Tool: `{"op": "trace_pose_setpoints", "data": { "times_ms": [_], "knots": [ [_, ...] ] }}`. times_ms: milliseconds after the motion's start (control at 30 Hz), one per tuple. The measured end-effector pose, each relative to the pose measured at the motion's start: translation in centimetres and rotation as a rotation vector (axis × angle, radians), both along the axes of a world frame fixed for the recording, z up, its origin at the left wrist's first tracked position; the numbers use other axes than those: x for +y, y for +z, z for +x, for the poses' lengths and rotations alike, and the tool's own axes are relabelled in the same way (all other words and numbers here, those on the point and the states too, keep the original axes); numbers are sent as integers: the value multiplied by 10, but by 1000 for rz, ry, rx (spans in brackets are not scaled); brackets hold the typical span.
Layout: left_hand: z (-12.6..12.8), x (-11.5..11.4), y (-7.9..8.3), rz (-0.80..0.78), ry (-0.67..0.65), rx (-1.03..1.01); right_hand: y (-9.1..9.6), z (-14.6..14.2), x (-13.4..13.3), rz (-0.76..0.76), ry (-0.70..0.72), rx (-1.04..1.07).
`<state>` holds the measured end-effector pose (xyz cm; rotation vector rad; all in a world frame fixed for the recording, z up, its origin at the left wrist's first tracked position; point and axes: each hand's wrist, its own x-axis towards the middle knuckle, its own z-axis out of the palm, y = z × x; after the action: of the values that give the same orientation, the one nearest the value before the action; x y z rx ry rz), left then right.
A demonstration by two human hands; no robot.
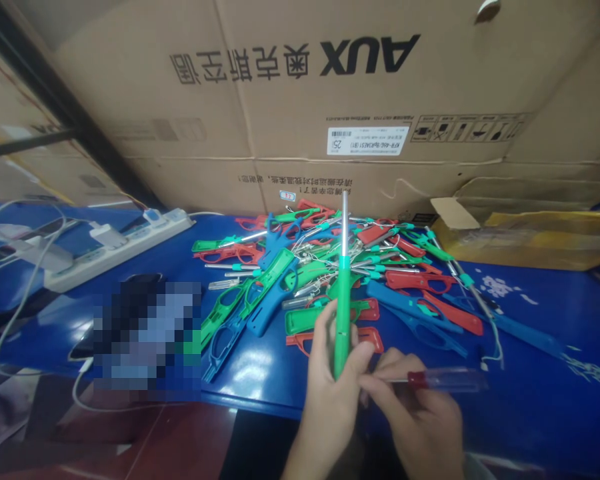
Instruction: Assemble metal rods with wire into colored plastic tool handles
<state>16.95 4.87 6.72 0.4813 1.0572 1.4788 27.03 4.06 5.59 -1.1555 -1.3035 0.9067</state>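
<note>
My left hand (pixel 330 380) is closed round a green lighter body (pixel 342 313) with a long metal tube that points up and away from me. My right hand (pixel 415 413) pinches a clear plastic tube with a red end (pixel 443 380), held level beside the green body's lower end. Both hands hover over the near edge of a blue table (pixel 530 400). Behind them lies a heap of red, green and blue plastic handle shells and metal tubes (pixel 330 267).
Large cardboard boxes (pixel 300 100) wall off the back. A white power strip (pixel 115 243) with cables lies at the left. A phone, blurred out (pixel 145 340), rests at the near left. An open yellow-lined carton (pixel 530 227) stands at the right.
</note>
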Motion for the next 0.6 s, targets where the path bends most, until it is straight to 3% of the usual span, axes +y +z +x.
{"op": "trace_pose_setpoints", "data": {
  "times_ms": [67, 200, 300, 467, 600],
  "knots": [
    [-1, 3, 1, -9, 38, 13, -1, 3, 0, 4, 63, -59],
    [-3, 7, 3, 19, 50, -1, -4, 7, 0, 4, 59, -191],
    [-3, 7, 6, 0, 58, -14, -6, 7, -1, 78, 74, -121],
    [2, 8, 11, -49, 62, -38, -6, 18, -5, 299, -175, 103],
    [5, 9, 11, -50, 83, 6, 0, 44, -5, 224, -65, -98]
  ]
}}
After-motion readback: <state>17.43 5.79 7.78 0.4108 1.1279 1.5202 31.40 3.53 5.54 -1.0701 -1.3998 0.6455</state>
